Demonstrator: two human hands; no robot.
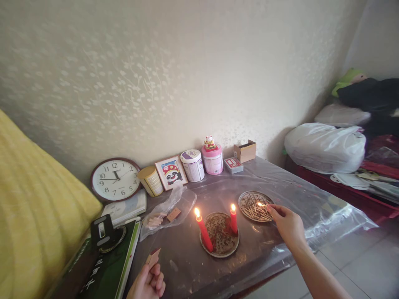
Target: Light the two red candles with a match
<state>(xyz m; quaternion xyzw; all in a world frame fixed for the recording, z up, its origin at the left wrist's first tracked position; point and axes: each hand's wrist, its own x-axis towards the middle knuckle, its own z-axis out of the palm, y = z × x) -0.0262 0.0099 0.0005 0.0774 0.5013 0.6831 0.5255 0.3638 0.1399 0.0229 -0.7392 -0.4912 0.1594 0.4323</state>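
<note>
My right hand (288, 226) pinches a burning match (264, 204), its flame just above a round plate (254, 192) heaped with used-looking matchsticks (254, 211). At the lower left, a small matchbox (153, 257) is gripped between the thumb and fingers of my left hand (148, 283). Between the hands, a second round plate (222, 254) bears two lit red candles. The left candle (204, 233) leans to one side, while the right candle (233, 221) stands nearly upright.
A plastic bag (183, 197) with several matchboxes lies behind my left hand. Along the wall stand a clock (115, 178), a gold tin (151, 182), a panda picture (172, 173), two canisters and a cardboard box (245, 151). Green books (109, 265) are at left; clear plastic covers the table.
</note>
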